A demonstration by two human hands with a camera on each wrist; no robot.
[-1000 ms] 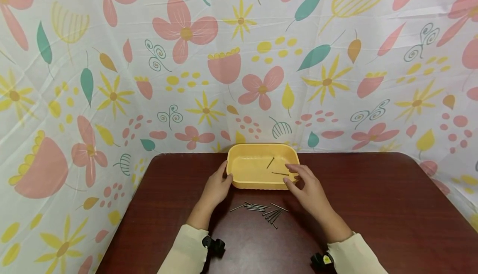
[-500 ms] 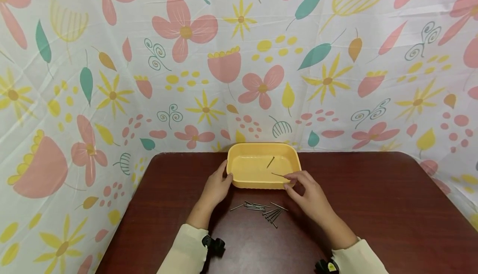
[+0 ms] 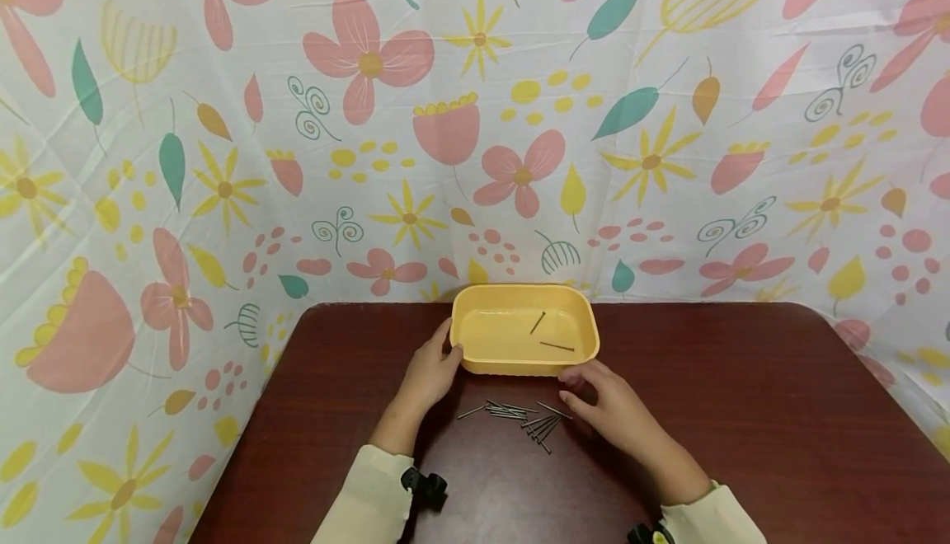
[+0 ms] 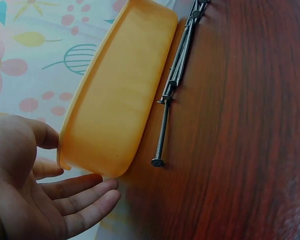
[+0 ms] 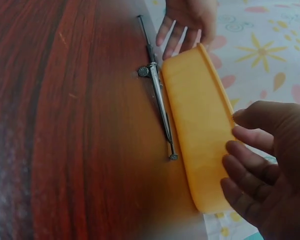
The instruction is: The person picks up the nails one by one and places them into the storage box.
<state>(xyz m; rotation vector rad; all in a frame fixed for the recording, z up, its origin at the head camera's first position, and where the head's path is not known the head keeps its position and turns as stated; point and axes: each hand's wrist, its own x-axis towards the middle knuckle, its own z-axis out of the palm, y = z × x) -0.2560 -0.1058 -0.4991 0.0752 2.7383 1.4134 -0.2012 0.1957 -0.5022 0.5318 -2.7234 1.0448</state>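
Observation:
A yellow plastic tray (image 3: pixel 512 368) stands at the back of the table. My left hand (image 3: pixel 433 369) is at its left end, thumb by the rim and fingers (image 4: pixel 80 202) fairly straight along the outside. Inside the tray lie two nails, one slanted (image 3: pixel 538 323) and one nearly flat across (image 3: pixel 557 346). My right hand (image 3: pixel 607 405) is at the tray's near right corner, fingertips (image 5: pixel 232 147) right at the outer wall, loosely bent, with nothing between them. Several more nails (image 3: pixel 508 410) lie loose on the table in front of the tray, a fanned group (image 3: pixel 542 427) among them.
The dark red-brown wooden table (image 3: pixel 742 412) spreads out to both sides and towards me. A white cloth with flowers and leaves (image 3: pixel 475 115) hangs close behind the tray and along the left side. Black wrist cameras (image 3: pixel 425 488) sit at both cuffs.
My right hand pinched a nail in the tray, and that nail now lies on the tray's bottom. The hand has drawn back over the rim towards me. The left hand stays put.

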